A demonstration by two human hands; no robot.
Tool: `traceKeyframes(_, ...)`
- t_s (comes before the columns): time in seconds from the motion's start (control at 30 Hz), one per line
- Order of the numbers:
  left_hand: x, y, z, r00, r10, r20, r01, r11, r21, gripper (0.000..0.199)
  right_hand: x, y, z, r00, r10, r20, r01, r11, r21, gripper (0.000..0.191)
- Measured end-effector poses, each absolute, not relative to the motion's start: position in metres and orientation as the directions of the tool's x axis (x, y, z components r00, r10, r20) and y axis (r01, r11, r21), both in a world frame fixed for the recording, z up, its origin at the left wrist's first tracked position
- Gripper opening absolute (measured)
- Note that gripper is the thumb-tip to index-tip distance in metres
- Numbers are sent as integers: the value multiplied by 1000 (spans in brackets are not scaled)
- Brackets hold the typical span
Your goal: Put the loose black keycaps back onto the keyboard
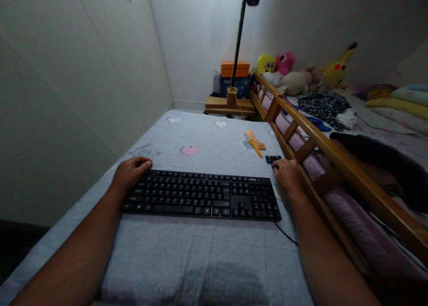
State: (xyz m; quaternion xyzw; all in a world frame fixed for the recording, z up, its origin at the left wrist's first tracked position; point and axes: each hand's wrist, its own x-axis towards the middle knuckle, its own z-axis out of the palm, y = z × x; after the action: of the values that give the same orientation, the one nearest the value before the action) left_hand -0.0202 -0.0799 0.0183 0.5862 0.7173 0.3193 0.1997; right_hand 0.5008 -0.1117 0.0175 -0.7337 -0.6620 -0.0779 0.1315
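Note:
A black keyboard [200,194] lies flat on the quilted pale-blue cover, its cable leaving the near right corner. My left hand [131,174] rests by its far left corner, fingers curled and thumb against them; whether anything is between them is hidden. Beyond the far right corner, several small black keycaps [274,158] sit close together. My right hand [288,174] is beside them, its fingertips pinched at the nearest one. A brush with a yellow handle [256,148] lies farther back, on an orange cloth [257,139].
A wooden bed rail [310,136] runs along the right side, close to my right arm. Behind it are plush toys [297,81] and bedding. A lamp stand on a wooden base [217,103] and an orange box [235,68] stand past the far edge. White cabinet doors [100,74] line the left.

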Motion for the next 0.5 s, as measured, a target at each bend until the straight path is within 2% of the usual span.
traceKeyframes(0.23, -21, -81, 18, -220, 972, 85, 713, 101, 694, 44, 498, -113, 17, 106, 950, 294, 993, -117, 20, 26)
traceKeyframes(0.5, -19, -82, 19, -227, 969, 95, 704, 96, 703, 42, 494, -116, 20, 104, 951, 292, 992, -122, 42, 24)
